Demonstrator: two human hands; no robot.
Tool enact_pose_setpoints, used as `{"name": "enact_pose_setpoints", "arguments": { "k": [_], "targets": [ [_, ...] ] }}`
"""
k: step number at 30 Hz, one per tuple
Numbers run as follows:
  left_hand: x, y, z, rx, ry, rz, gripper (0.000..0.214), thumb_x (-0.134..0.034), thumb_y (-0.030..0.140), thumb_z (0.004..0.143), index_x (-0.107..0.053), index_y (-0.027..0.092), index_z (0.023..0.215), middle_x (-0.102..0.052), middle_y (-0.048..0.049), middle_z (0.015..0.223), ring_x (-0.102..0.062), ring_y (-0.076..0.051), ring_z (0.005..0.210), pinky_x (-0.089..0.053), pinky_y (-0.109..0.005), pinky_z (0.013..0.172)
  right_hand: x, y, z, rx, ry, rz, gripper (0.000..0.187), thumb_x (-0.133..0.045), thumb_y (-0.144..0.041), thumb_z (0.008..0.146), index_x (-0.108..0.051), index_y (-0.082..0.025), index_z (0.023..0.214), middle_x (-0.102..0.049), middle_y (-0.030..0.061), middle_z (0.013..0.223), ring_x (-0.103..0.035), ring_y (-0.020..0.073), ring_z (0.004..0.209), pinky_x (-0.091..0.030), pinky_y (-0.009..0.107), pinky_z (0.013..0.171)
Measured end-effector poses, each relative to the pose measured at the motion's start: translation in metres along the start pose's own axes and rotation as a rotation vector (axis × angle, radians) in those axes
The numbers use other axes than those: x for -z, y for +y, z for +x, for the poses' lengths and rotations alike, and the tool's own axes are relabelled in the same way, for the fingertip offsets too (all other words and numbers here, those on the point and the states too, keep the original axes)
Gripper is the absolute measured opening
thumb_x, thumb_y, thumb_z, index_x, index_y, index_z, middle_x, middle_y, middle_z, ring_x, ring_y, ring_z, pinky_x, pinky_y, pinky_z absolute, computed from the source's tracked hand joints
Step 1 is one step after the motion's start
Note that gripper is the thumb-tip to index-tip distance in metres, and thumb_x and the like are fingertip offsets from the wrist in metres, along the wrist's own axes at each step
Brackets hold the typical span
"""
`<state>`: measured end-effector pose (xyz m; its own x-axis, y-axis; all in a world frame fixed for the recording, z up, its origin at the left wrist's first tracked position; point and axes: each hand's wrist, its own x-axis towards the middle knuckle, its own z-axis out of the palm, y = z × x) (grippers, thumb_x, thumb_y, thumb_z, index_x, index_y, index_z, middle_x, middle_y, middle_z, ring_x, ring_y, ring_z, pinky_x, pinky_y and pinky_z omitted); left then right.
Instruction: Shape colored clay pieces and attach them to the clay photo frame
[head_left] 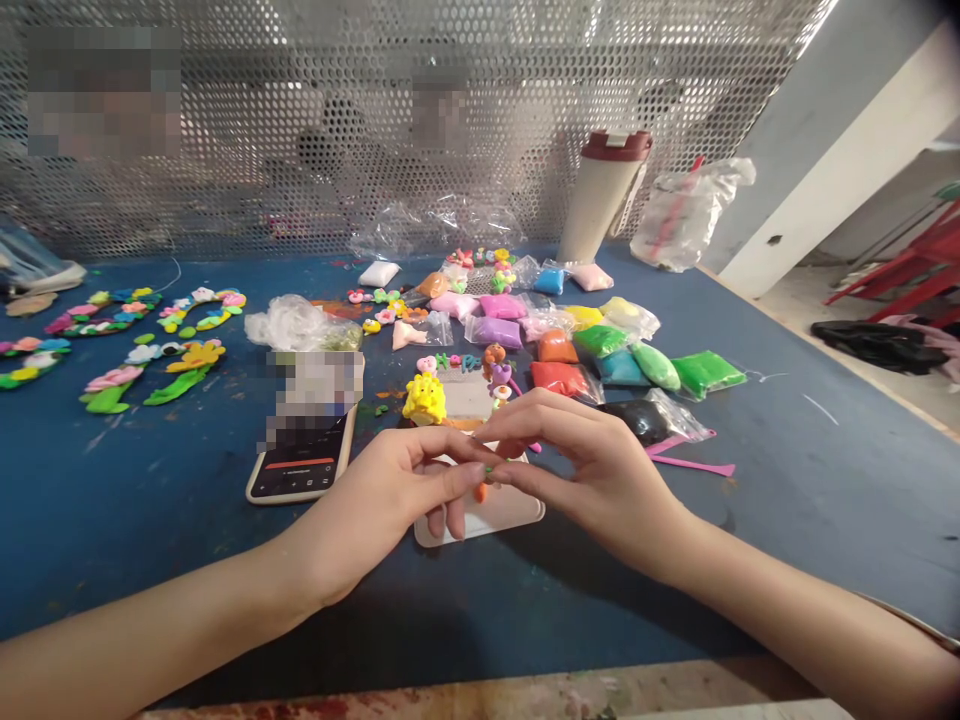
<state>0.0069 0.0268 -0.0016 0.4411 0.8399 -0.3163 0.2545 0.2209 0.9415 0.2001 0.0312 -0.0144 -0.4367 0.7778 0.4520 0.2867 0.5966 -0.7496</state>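
My left hand (405, 480) and my right hand (577, 455) meet at their fingertips. Pinched between them is a tiny piece of green clay (489, 469), mostly covered by the fingers. Below the hands lies a white, round-cornered plate (457, 528), partly hidden by them. An orange bit of clay (481, 493) shows on it. Just beyond the fingers are a yellow clay figure (424, 398), a pink clay head (427, 366), small coloured letters (459, 362), a brown clay figure (495, 360) and a white-faced one (501, 398).
Left of the plate lies a phone (296, 480) with a lit screen. Several bagged clay packets, such as a green one (709, 373), spread right and behind. A pink plastic tool (694, 466) lies right. Clay-decorated shapes (191, 365) sit left. A tumbler (600, 195) stands before the perforated metal panel (262, 180).
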Motion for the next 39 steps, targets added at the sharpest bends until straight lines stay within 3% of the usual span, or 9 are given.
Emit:
{"name": "enact_pose_setpoints", "arguments": {
  "k": [13, 18, 21, 25, 29, 34, 39],
  "targets": [
    [-0.0006, -0.0004, 0.0013, 0.026, 0.004, -0.054, 0.014, -0.063, 0.031, 0.085, -0.063, 0.016, 0.085, -0.054, 0.0050, 0.055, -0.050, -0.009, 0.053, -0.041, -0.021, 0.053, -0.0015, -0.0002, -0.0005, -0.064, 0.003, 0.031, 0.011, -0.064, -0.015, 0.087, -0.066, -0.020, 0.096, -0.066, 0.0021, 0.090, -0.062, 0.0142, 0.083, -0.049, 0.026, 0.073],
    [-0.0020, -0.0007, 0.0009, 0.005, 0.021, -0.128, 0.017, -0.065, 0.032, 0.084, -0.061, 0.015, 0.080, -0.054, 0.0057, 0.057, -0.049, -0.008, 0.052, -0.041, -0.020, 0.054, 0.0001, -0.0003, 0.0012, -0.103, -0.037, 0.140, 0.015, -0.056, -0.016, 0.092, -0.068, -0.022, 0.099, -0.066, 0.0028, 0.094, -0.062, 0.0148, 0.089, -0.049, 0.029, 0.079],
    [-0.0016, -0.0001, 0.0005, -0.007, 0.023, -0.139, 0.017, -0.065, 0.033, 0.084, -0.063, 0.016, 0.085, -0.056, 0.0055, 0.057, -0.049, -0.008, 0.052, -0.039, -0.020, 0.052, 0.0006, 0.0016, 0.0023, -0.125, -0.071, 0.216, 0.019, -0.061, -0.015, 0.089, -0.070, -0.023, 0.104, -0.065, 0.0028, 0.097, -0.062, 0.0151, 0.093, -0.049, 0.030, 0.083],
    [-0.0003, -0.0023, 0.0005, 0.021, 0.018, -0.126, 0.021, -0.064, 0.037, 0.085, -0.066, 0.016, 0.087, -0.056, 0.0051, 0.052, -0.049, -0.008, 0.048, -0.035, -0.020, 0.049, -0.0017, 0.0044, 0.0025, -0.139, -0.038, 0.285, 0.015, -0.068, -0.014, 0.082, -0.074, -0.023, 0.092, -0.065, 0.0025, 0.095, -0.062, 0.0156, 0.092, -0.050, 0.032, 0.085],
    [-0.0001, -0.0058, 0.0021, 0.035, -0.005, -0.158, 0.023, -0.066, 0.038, 0.084, -0.069, 0.015, 0.085, -0.057, 0.0037, 0.050, -0.048, -0.007, 0.046, -0.033, -0.020, 0.049, -0.0032, 0.0044, 0.0012, -0.140, 0.017, 0.295, 0.005, -0.070, -0.017, 0.081, -0.071, -0.021, 0.078, -0.065, 0.0019, 0.087, -0.062, 0.0153, 0.085, -0.051, 0.032, 0.080],
    [-0.0013, -0.0036, 0.0016, -0.008, 0.037, -0.189, 0.020, -0.063, 0.035, 0.086, -0.071, 0.016, 0.089, -0.056, 0.0050, 0.047, -0.048, -0.007, 0.047, -0.035, -0.019, 0.051, -0.0008, 0.0052, 0.0026, -0.212, 0.107, 0.267, 0.011, -0.060, -0.020, 0.089, -0.058, -0.019, 0.077, -0.060, -0.0010, 0.078, -0.057, 0.0121, 0.073, -0.046, 0.026, 0.068],
    [-0.0023, -0.0005, -0.0004, -0.081, 0.084, -0.058, 0.019, -0.061, 0.034, 0.087, -0.068, 0.017, 0.082, -0.056, 0.0051, 0.050, -0.049, -0.008, 0.048, -0.037, -0.019, 0.047, 0.0030, 0.0075, 0.0057, -0.294, 0.155, 0.161, 0.031, -0.043, -0.028, 0.096, -0.044, -0.020, 0.066, -0.044, -0.0043, 0.061, -0.040, 0.0096, 0.057, -0.037, 0.023, 0.053]
  ]
}}
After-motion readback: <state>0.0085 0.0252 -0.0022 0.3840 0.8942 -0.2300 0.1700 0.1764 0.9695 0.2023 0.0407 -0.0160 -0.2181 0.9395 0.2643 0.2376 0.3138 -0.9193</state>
